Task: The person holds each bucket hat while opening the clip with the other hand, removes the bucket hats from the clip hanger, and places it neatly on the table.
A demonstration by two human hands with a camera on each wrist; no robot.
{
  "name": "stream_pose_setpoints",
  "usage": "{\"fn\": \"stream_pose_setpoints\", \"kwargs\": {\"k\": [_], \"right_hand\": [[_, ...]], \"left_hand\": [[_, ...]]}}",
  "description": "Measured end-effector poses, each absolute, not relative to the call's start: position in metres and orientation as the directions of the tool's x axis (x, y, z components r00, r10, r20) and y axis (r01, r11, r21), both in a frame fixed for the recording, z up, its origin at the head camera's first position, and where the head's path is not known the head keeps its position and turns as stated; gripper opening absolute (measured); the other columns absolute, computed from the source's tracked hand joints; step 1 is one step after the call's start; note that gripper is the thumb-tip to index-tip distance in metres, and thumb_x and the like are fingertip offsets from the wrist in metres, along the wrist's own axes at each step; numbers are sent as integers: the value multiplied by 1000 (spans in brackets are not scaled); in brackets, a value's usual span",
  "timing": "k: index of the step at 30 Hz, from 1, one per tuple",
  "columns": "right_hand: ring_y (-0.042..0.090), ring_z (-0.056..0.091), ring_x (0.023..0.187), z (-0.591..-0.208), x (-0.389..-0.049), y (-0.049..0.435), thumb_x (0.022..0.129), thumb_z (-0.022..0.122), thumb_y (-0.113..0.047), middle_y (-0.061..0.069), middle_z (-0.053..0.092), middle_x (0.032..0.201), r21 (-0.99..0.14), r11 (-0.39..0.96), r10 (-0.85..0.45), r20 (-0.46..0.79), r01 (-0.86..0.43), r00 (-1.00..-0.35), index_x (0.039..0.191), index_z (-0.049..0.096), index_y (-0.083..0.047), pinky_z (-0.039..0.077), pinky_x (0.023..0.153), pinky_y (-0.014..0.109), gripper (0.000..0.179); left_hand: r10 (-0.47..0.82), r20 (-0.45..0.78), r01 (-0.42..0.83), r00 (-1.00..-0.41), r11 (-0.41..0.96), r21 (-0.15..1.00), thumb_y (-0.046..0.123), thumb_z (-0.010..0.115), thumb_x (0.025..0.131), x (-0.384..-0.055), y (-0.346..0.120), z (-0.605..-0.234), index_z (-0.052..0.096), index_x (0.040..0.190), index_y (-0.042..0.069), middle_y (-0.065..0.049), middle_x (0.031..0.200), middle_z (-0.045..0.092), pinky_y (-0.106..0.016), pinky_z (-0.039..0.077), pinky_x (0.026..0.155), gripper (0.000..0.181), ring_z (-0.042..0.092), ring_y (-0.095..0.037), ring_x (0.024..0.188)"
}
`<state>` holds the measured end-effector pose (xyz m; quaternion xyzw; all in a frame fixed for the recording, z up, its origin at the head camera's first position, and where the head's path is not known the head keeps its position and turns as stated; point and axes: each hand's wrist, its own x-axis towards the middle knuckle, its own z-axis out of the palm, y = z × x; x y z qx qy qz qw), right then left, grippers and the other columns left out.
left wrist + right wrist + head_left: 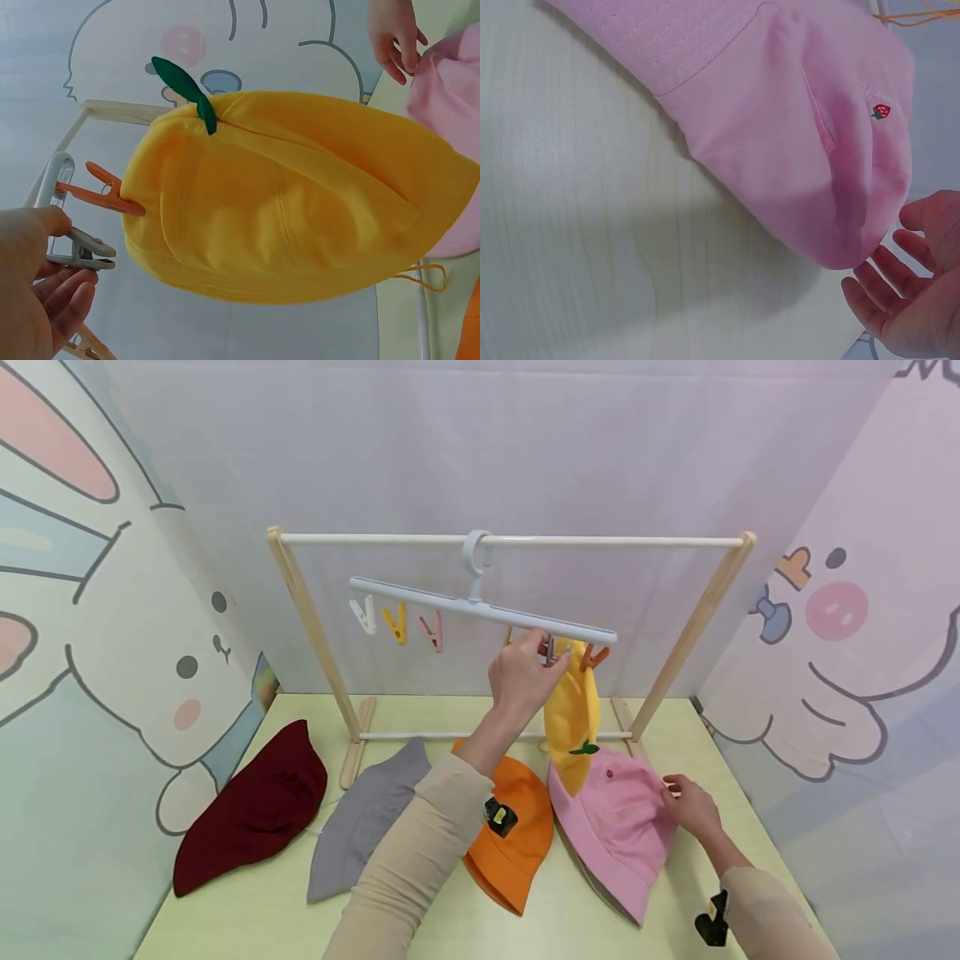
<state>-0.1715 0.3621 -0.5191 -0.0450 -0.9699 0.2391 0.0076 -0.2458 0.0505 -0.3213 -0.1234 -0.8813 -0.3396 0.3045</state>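
Note:
My left hand (527, 668) pinches a grey clip (88, 249) under the right part of a pale blue hanger (442, 600). Beside that clip, an orange clip (105, 191) bites the crown of a yellow bucket hat (292, 202) with a green leaf, which hangs sideways from the hanger. The grey clip's tips stand apart from the hat. My right hand (692, 807) is at the crown of a pink bucket hat (611, 810) lying on the table. In the right wrist view its fingers are spread loosely, fingertips at the fabric's edge; whether they touch is hard to tell.
The hanger hooks over the white bar (615, 540) of a wooden rack and tilts down to the right. White (363, 614), yellow (395, 623) and pink clips (432, 632) hang from its left half. Dark red (258, 810), grey (367, 827) and orange hats (517, 827) lie on the table.

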Motion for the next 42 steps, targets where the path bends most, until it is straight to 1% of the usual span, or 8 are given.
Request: {"fn": "stream_pose_setpoints", "kwargs": {"k": [4, 13, 19, 23, 31, 38, 42], "right_hand": [[44, 58, 95, -517, -173, 357, 89, 51, -16, 29, 60, 105, -475, 877, 103, 47, 69, -994, 114, 54, 8, 45, 76, 52, 35], [41, 61, 92, -509, -176, 345, 89, 50, -13, 27, 62, 100, -512, 858, 125, 149, 32, -981, 111, 57, 5, 44, 76, 51, 29], [38, 63, 87, -504, -179, 339, 88, 53, -11, 25, 63, 97, -545, 838, 131, 237, -20, -963, 109, 59, 4, 45, 74, 50, 26], [38, 63, 87, -501, -181, 336, 88, 54, -11, 24, 63, 97, -565, 824, 125, 269, -51, -955, 109, 59, 3, 45, 76, 50, 26], [41, 61, 94, -494, -182, 332, 88, 56, -11, 25, 60, 107, -610, 786, 111, 300, -101, -947, 118, 54, 4, 47, 79, 51, 33], [43, 57, 101, -487, -179, 323, 89, 57, -13, 26, 57, 115, -659, 741, 117, 312, -126, -943, 126, 49, 2, 46, 80, 53, 41], [42, 55, 105, -481, -178, 316, 89, 57, -15, 24, 55, 119, -680, 721, 113, 310, -137, -944, 130, 46, 1, 45, 82, 53, 45]], "left_hand": [[10, 613, 417, -790, 742, 525, 36, 67, 79, -245, 51, -321, 59, 77, 14, 4, 68, 61, -18, 34, 44, 24, 48, -8, 53], [11, 616, 413, -787, 751, 515, 37, 68, 79, -245, 52, -321, 59, 78, 14, 6, 65, 56, -17, 33, 43, 24, 47, -8, 51], [15, 615, 416, -789, 749, 516, 36, 68, 79, -246, 51, -321, 60, 80, 14, 5, 70, 62, -18, 34, 44, 23, 49, -8, 53], [18, 620, 424, -784, 746, 514, 35, 68, 79, -246, 50, -321, 60, 80, 13, 4, 72, 64, -18, 35, 44, 23, 50, -9, 53], [18, 628, 426, -778, 751, 505, 36, 67, 79, -247, 51, -323, 60, 80, 14, 2, 71, 63, -18, 35, 44, 24, 50, -9, 54], [16, 630, 421, -776, 757, 499, 37, 68, 79, -246, 52, -324, 59, 79, 15, 6, 66, 58, -17, 34, 44, 24, 49, -8, 52], [17, 620, 413, -784, 759, 502, 37, 67, 79, -246, 52, -325, 59, 79, 15, 6, 68, 60, -17, 34, 44, 23, 49, -7, 52]]}}
